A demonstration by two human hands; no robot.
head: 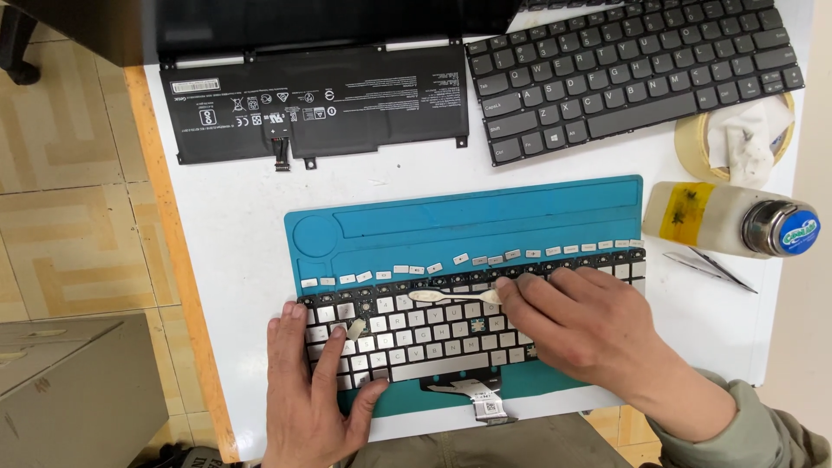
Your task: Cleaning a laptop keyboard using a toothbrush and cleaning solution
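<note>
From the head view, your left hand [308,394] lies flat with fingers spread, pinning the white-keyed keyboard [433,334] on the blue mat [485,217] at the counter's near edge. Your right hand [576,325] has its fingers pinched on a pale spudger [451,296] laid along the upper key rows, loose keycaps [485,258] lined just above; it looks like key-prying work, which calls for a gentle, level lift.
</note>
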